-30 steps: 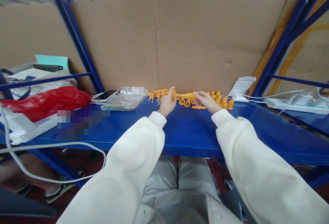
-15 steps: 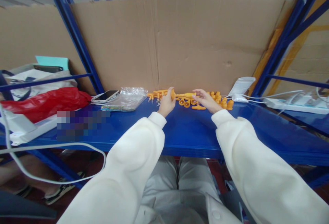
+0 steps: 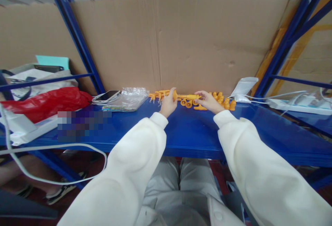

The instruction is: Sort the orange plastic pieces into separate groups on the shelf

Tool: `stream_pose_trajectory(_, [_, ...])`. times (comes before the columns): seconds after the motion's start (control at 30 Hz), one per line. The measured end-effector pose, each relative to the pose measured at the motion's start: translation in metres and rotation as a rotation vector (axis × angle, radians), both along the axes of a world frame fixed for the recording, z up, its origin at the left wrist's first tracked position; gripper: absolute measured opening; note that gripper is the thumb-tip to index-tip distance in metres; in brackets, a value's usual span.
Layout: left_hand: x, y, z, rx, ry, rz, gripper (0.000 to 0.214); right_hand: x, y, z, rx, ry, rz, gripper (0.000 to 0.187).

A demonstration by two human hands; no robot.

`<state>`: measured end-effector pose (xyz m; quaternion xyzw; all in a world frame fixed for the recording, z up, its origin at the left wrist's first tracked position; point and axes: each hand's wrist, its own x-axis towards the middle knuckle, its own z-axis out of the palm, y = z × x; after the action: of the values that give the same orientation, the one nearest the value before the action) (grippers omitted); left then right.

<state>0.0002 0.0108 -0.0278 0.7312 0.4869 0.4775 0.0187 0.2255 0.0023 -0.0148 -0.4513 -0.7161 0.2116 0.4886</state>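
Observation:
My left hand (image 3: 168,105) is closed around the flared end of an orange plastic piece. From there a slim orange shaft (image 3: 188,97) runs level to the right. The fingers of my right hand (image 3: 208,102) pinch its far end. Behind my left hand lie several orange handles (image 3: 153,96) with thin twisted metal tips. Just below the shaft are round orange cups (image 3: 189,104) on the blue shelf. An orange T-shaped handle (image 3: 200,107) rests beneath my right fingers, and small orange caps (image 3: 226,104) are grouped to the right of that hand.
Blue shelf (image 3: 189,136) with cardboard (image 3: 194,43) standing behind. To the left are a phone (image 3: 109,96), a clear plastic bag (image 3: 132,101), a red bag (image 3: 52,103) and a white cable (image 3: 77,146). A white pouch (image 3: 245,86) and a power strip (image 3: 298,105) lie right. Another person's legs show lower left.
My right fingers have shifted very slightly at the shaft's right end, and the shaft's tip shows a little farther right. My left hand keeps its hold and place.

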Motion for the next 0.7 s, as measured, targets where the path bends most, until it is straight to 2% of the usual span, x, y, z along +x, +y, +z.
stream_pose_trajectory(0.1, [0.001,-0.001,0.0,-0.001,0.007,0.003,0.06,0.003,-0.001,-0.001,0.09,-0.168,-0.085,0.028])
stream_pose_trajectory(0.27, [0.002,-0.003,0.001,-0.01,0.027,0.011,0.059,0.007,0.002,-0.003,0.188,-0.382,-0.18,0.029])
stream_pose_trajectory(0.43, [0.002,-0.003,0.001,-0.034,0.016,0.006,0.06,0.007,0.004,-0.003,0.228,-0.505,-0.247,0.026])
stream_pose_trajectory(0.57, [0.001,0.001,-0.001,-0.023,0.016,-0.005,0.06,0.005,-0.001,0.002,0.257,-0.599,-0.276,0.03])
stream_pose_trajectory(0.7, [0.0,0.005,-0.003,-0.002,-0.003,-0.003,0.059,0.002,-0.009,0.005,0.222,-0.699,-0.319,0.039])
